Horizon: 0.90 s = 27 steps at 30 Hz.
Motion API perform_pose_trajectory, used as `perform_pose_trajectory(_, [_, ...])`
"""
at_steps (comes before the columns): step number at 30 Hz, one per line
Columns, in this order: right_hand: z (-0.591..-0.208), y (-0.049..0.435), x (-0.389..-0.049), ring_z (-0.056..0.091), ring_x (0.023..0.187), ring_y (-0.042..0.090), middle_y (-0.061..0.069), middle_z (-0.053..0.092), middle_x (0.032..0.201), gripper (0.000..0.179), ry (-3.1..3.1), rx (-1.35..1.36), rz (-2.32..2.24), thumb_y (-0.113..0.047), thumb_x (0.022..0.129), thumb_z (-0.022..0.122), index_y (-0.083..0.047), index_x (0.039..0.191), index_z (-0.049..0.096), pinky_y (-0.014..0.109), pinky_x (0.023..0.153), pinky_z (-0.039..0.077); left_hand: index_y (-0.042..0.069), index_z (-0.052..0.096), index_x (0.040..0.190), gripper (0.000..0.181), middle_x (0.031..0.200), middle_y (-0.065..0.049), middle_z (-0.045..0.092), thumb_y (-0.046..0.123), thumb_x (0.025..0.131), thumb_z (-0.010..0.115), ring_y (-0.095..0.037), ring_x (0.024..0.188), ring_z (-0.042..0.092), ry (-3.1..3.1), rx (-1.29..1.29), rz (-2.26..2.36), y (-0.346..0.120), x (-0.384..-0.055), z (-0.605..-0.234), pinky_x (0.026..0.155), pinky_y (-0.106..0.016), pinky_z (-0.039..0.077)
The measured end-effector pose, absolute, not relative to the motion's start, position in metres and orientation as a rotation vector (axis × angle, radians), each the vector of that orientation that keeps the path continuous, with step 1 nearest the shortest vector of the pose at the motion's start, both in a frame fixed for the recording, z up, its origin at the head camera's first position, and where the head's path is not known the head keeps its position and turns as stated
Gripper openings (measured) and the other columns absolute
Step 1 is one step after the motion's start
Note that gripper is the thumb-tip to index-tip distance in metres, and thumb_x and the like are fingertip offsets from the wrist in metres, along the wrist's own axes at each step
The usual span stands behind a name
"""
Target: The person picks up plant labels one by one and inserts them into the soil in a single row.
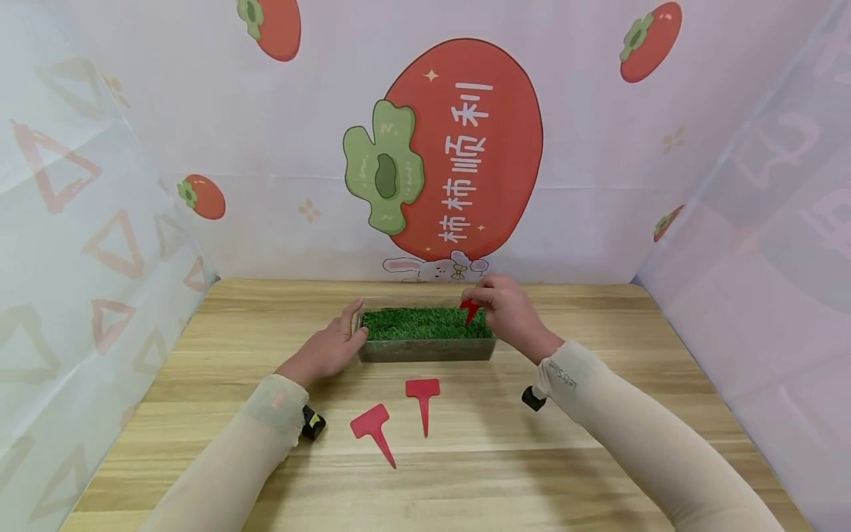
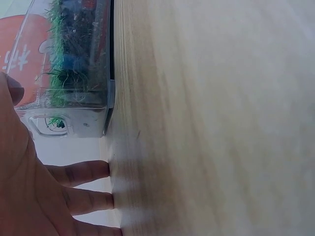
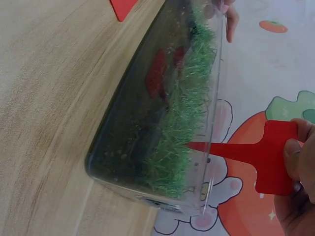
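Observation:
A clear plastic box (image 1: pixel 428 352) holding dark soil and green grass (image 1: pixel 412 324) stands near the back of the wooden table. My right hand (image 1: pixel 510 312) pinches the wide head of a red T-shaped plant label (image 3: pixel 273 156) above the box's right end. The label's pointed tip touches the grass in the right wrist view. My left hand (image 1: pixel 330 347) is at the box's left end, its thumb by the rim. In the left wrist view, several of its fingers (image 2: pixel 88 200) reach straight down to the tabletop beside the box.
Two more red plant labels, one upright-looking (image 1: pixel 422 389) and one slanted (image 1: pixel 369 422), lie flat on the table (image 1: pixel 479 473) in front of the box. Behind the box rises a white backdrop (image 1: pixel 585 222) with persimmon prints. Similar sheets close off both sides.

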State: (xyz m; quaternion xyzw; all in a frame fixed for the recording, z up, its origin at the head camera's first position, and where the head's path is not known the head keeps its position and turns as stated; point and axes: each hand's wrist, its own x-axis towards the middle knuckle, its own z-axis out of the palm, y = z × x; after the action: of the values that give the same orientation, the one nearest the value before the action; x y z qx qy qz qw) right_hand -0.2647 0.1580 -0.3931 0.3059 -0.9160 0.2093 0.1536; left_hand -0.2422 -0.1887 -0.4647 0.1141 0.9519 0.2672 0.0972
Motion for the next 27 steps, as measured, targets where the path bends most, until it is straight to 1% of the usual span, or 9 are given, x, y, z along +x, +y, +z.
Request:
perform_pose_trajectory(12, [-0.41,0.155,-0.275,0.056,0.089,0.017,-0.001,0.062,0.094,0.043,-2.707,0.849,0.515,0.012,0.086,0.061,-0.02,0.109,0.079,0.033,0.077,0.056,0.026,-0.003,0.162,0.069,0.159,-0.03,0.025,0.051,0.106,0.029,-0.058,0.128,0.046,2.817,0.345,0.787,-0.189,-0.242,-0.465,0.108,-0.066,0.035])
perform_pose_trajectory(19, [-0.417,0.152,-0.276,0.058,0.089,0.018,0.001,0.063,0.096,0.04,-2.74,0.833,0.518,0.01,0.088,0.062,-0.018,0.112,0.079,0.034,0.079,0.057,0.026,-0.003,0.162,0.069,0.159,-0.031,0.026,0.05,0.106,0.029,-0.058,0.129,0.046,2.818,0.344,0.793,-0.189,-0.242,-0.465,0.107,-0.066,0.035])
perform_pose_trajectory(27, [-0.419,0.148,-0.277,0.058,0.091,0.02,0.002,0.066,0.098,0.038,-2.752,0.839,0.5,0.008,0.088,0.065,-0.018,0.113,0.078,0.034,0.078,0.057,0.027,-0.003,0.162,0.069,0.159,-0.032,0.025,0.052,0.106,0.028,-0.059,0.128,0.046,2.81,0.332,0.798,-0.19,-0.242,-0.465,0.107,-0.066,0.035])
